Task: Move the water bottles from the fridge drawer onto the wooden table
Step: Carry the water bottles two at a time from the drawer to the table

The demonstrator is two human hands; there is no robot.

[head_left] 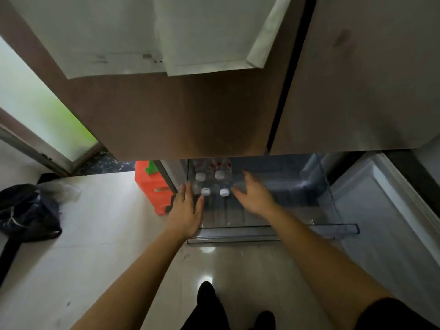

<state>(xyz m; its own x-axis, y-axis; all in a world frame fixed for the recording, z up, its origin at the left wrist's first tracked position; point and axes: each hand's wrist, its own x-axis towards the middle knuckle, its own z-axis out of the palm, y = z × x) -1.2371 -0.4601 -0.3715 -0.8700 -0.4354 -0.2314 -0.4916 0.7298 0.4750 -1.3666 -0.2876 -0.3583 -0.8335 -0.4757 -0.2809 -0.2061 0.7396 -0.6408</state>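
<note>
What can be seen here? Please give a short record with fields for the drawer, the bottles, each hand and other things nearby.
drawer: fridge drawer, pulled out, clear plastic
bottles: four water bottles, white caps, upright, in the drawer's left part
left hand: left hand open, just left of the bottles, holds nothing
right hand: right hand open, just right of the bottles, blurred
nearby: orange object left of the drawer; dark bag on the floor

Home kitchen, brown fridge (190,115), open drawer (273,229), tiled floor (95,234)
</note>
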